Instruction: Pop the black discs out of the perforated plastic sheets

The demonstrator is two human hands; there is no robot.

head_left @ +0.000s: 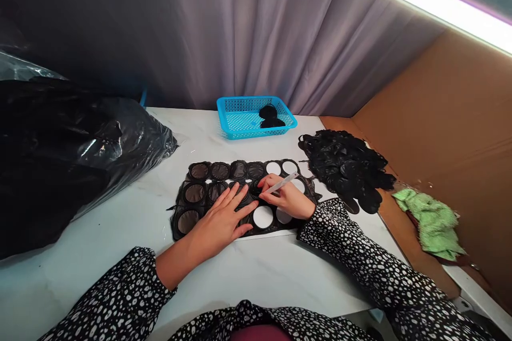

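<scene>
A black sheet [180,205] with rows of round cells lies flat on the table. Some circles in it are covered with dark film; others on the right, such as the white circle [263,217], show white. My left hand [224,216] rests on the sheet, palm down with fingers spread. Closed around a slim pale pen-like tool [285,182], my right hand [294,200] works at a circle near the middle of the sheet. The tool's tip is hidden by the fingers.
A blue basket [236,130] at the back holds a few black round pieces [272,123]. To the right lies a heap of black pieces [346,168], beside a green cloth [430,221]. A large black plastic bag [80,165] fills the left; a cardboard wall [444,117] stands right.
</scene>
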